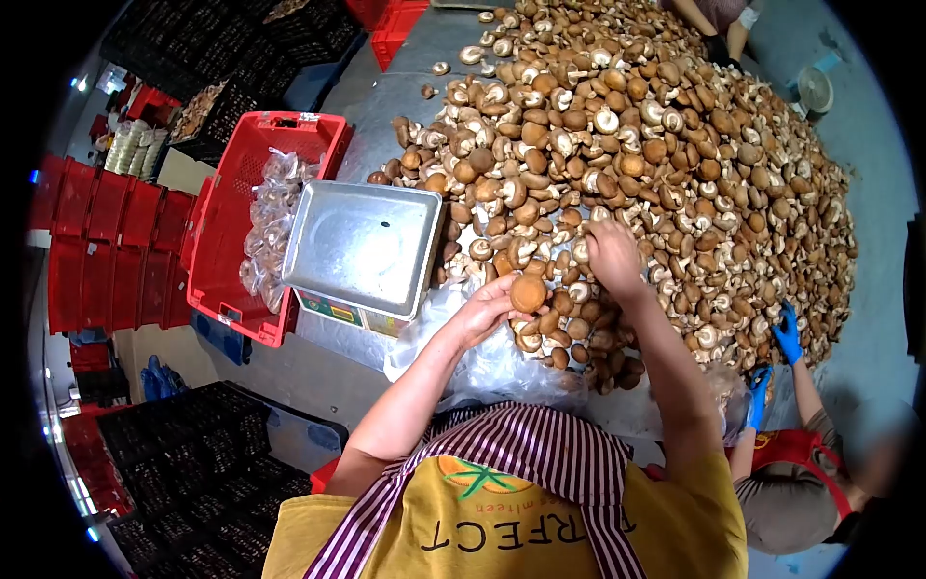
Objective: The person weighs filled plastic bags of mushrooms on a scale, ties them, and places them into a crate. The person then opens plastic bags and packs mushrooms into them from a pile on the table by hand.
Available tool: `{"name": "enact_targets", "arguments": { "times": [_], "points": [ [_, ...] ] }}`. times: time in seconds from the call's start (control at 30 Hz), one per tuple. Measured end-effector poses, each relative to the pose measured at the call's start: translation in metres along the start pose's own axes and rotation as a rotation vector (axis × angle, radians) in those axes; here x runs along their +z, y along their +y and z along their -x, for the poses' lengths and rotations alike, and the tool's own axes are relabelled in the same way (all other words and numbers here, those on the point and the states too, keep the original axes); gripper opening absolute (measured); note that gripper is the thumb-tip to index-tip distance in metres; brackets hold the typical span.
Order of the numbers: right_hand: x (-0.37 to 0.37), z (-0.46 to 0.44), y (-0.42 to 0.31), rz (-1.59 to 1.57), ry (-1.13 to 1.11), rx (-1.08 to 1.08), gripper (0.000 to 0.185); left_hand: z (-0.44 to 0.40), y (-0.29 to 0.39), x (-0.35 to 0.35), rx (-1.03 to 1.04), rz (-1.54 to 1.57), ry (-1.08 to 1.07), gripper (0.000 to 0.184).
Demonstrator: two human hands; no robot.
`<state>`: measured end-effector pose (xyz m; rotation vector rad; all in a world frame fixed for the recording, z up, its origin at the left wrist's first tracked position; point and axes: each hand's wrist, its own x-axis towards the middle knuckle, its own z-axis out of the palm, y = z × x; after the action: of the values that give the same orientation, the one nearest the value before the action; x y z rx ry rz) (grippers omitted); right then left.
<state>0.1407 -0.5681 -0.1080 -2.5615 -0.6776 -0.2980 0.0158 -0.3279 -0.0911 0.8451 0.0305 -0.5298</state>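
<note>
My left hand [484, 314] is closed on a brown shiitake mushroom [528, 292], its round cap facing up. To its right, my right hand [614, 259] reaches into the near side of the mushroom pile [666, 164]. Its fingers are curled round a pale-sided shiitake mushroom [581, 251], partly hidden by the hand. Below my hands, crumpled clear plastic bags [482, 357] lie at the table edge, beside loose mushrooms. A weighing scale with a flat metal pan [362, 236] stands left of my left hand.
A red crate [227, 207] at the left holds several filled clear bags [270, 232]. Red crates [111, 241] are stacked farther left. A co-worker's blue gloves [789, 333] touch the pile at lower right; another person's arms [714, 29] reach in at the far side.
</note>
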Motion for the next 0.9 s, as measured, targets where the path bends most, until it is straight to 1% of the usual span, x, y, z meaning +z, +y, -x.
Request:
{"name": "enact_targets", "arguments": {
  "times": [0.07, 0.1, 0.17, 0.2, 0.27, 0.3, 0.33, 0.37, 0.4, 0.43, 0.47, 0.53, 0.57, 0.6, 0.67, 0.7, 0.77, 0.8, 0.87, 0.9],
  "points": [
    [0.016, -0.027, 0.005, 0.152, -0.154, 0.014, 0.019, 0.003, -0.003, -0.002, -0.02, -0.01, -0.021, 0.035],
    [0.029, -0.037, 0.006, 0.152, -0.151, 0.01, 0.019, 0.007, 0.0, 0.005, -0.021, 0.048, -0.036, 0.041],
    [0.059, -0.053, 0.009, 0.336, -0.487, 0.225, 0.019, 0.011, -0.002, 0.008, -0.03, 0.118, -0.055, 0.058],
    [0.067, -0.057, 0.01, 0.336, -0.487, 0.221, 0.019, 0.013, -0.004, 0.009, -0.026, 0.118, -0.053, 0.058],
    [0.084, -0.061, 0.009, 0.33, -0.56, 0.353, 0.023, 0.018, -0.007, 0.01, -0.034, 0.278, -0.126, 0.06],
    [0.082, -0.063, 0.003, 0.303, -0.529, 0.364, 0.03, 0.018, -0.01, 0.011, -0.011, 0.361, -0.139, 0.047],
    [0.076, -0.059, -0.001, 0.303, -0.536, 0.362, 0.03, 0.019, -0.016, 0.007, -0.01, 0.366, -0.134, 0.047],
    [0.067, -0.054, -0.002, 0.289, -0.508, 0.355, 0.031, 0.018, -0.023, 0.002, -0.024, 0.422, -0.098, 0.041],
    [0.054, -0.049, -0.01, 0.276, -0.477, 0.348, 0.032, 0.016, -0.026, -0.001, -0.037, 0.475, -0.065, 0.04],
    [0.051, -0.04, -0.005, 0.185, -0.411, 0.304, 0.034, 0.015, -0.028, 0.001, -0.034, 0.351, 0.032, 0.04],
    [0.049, -0.029, 0.0, 0.189, -0.412, 0.303, 0.034, 0.014, -0.031, -0.001, -0.032, 0.355, 0.031, 0.04],
    [0.044, -0.008, 0.009, 0.076, -0.183, 0.129, 0.034, 0.012, -0.038, -0.005, -0.128, 0.267, 0.241, 0.03],
    [0.04, 0.001, 0.012, -0.009, -0.151, 0.153, 0.034, 0.012, -0.041, -0.004, -0.137, 0.282, 0.277, 0.025],
    [0.034, 0.008, 0.009, -0.008, -0.151, 0.153, 0.034, 0.011, -0.045, -0.007, -0.137, 0.283, 0.277, 0.025],
    [0.012, 0.02, -0.002, -0.343, -0.122, 0.353, 0.034, 0.01, -0.059, -0.013, -0.147, 0.255, 0.341, 0.029],
    [-0.009, 0.022, -0.018, -0.343, -0.123, 0.355, 0.034, 0.009, -0.059, -0.01, -0.149, 0.256, 0.342, 0.029],
    [-0.056, 0.016, -0.061, -0.7, -0.406, 0.57, 0.034, 0.007, -0.054, 0.0, -0.115, 0.188, 0.273, 0.041],
    [-0.066, 0.019, -0.072, -0.7, -0.407, 0.572, 0.034, 0.006, -0.05, 0.004, -0.117, 0.19, 0.273, 0.041],
    [-0.076, 0.024, -0.087, -0.661, -0.602, 0.186, 0.036, 0.004, -0.041, 0.012, -0.185, 0.524, 0.068, 0.051],
    [-0.072, 0.018, -0.09, -0.661, -0.603, 0.186, 0.036, 0.003, -0.039, 0.014, -0.205, 0.532, 0.052, 0.053]
  ]
}}
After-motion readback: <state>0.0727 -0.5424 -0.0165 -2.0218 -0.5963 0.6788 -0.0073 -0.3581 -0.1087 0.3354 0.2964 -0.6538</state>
